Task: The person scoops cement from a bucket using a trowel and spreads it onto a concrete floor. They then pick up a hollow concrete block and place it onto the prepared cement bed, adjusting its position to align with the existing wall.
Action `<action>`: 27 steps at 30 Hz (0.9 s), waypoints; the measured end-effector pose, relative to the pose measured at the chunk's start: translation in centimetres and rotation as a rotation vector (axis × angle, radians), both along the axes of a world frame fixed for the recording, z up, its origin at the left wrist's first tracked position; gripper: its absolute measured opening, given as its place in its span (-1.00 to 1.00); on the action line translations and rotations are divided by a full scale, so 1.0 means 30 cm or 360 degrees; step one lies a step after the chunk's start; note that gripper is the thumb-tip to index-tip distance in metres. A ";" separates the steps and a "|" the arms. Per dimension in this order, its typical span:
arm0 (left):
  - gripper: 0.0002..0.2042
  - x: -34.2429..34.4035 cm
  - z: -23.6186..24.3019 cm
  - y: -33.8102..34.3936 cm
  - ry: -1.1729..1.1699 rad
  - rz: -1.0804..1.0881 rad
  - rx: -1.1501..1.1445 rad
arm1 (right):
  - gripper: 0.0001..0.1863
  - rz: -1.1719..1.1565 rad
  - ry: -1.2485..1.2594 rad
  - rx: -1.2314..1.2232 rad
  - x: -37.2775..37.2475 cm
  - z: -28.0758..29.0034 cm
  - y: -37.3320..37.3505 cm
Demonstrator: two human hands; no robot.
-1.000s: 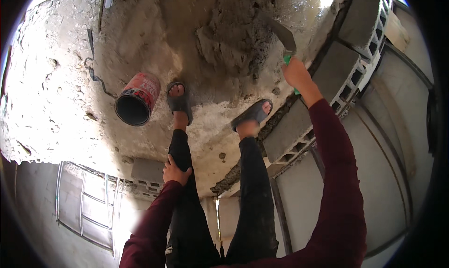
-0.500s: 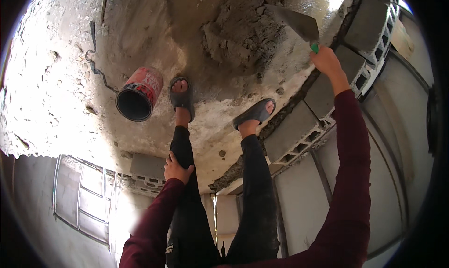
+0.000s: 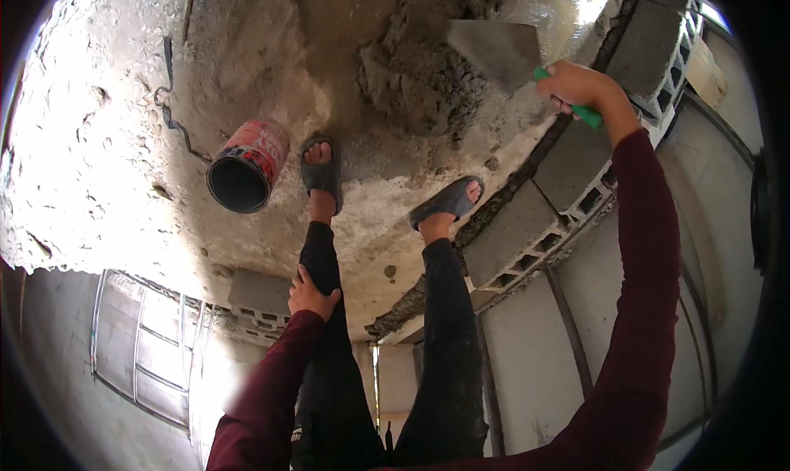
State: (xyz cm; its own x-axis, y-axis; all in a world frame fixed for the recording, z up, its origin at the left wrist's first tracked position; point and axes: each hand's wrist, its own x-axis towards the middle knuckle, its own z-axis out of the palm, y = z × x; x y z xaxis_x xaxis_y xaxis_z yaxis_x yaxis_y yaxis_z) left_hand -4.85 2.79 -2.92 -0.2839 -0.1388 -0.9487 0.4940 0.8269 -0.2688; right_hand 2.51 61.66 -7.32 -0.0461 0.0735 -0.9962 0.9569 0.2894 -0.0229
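A dull grey blade and a bright green handle mark the trowel, set against dark grey-brown mortar. Maroon sleeves pair with black trousers and charcoal slide sandals. A bucket wears faded red and pink, broken by black patches and pale lettering, around a near-black interior. A black strap lines the ground, tan-brown turning glaring white at left and speckled with dark pits. Grey hollow concrete blocks show rows of dark openings; pale grey wall panels carry darker stripes.
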 end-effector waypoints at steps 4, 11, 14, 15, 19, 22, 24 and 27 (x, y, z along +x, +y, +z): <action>0.05 -0.008 0.014 0.000 0.0035 0.0027 -0.0065 | -0.69 -0.0334 0.0350 0.0069 0.020 -0.005 -0.101; 0.04 -0.002 0.005 0.003 0.0020 0.0012 0.0004 | -0.64 -0.0045 0.0289 0.1521 0.423 -0.504 0.134; 0.04 -0.012 0.005 0.008 0.0013 0.0018 0.0010 | -0.64 0.0172 0.0273 0.1523 0.538 -0.732 0.273; 0.04 -0.011 0.000 0.011 -0.0011 0.0022 0.0010 | -0.64 0.0285 0.0277 0.1496 0.565 -0.790 0.329; 0.01 -0.008 -0.002 -0.006 0.0016 0.0042 0.0023 | -0.67 0.0909 0.0572 0.1329 0.478 -0.933 0.376; -0.01 0.005 -0.001 -0.010 0.0023 0.0008 0.0047 | -0.70 0.0479 0.0525 0.1228 0.341 -0.883 0.342; 0.00 0.003 0.006 0.001 0.0050 -0.0002 0.0052 | -0.71 -0.0349 0.0444 0.1085 0.245 -0.828 0.314; -0.01 0.016 -0.007 0.026 0.0043 -0.0010 0.0065 | -0.64 0.0232 0.0651 0.0946 0.291 -0.819 0.302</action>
State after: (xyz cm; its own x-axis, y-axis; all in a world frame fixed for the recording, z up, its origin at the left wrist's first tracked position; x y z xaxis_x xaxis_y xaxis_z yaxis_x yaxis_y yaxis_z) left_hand -4.38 3.57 -3.13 -0.3104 -0.0982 -0.9455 0.4923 0.8343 -0.2483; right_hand 11.23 70.72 -31.90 -0.4563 0.5604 -0.6912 0.8562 0.4880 -0.1695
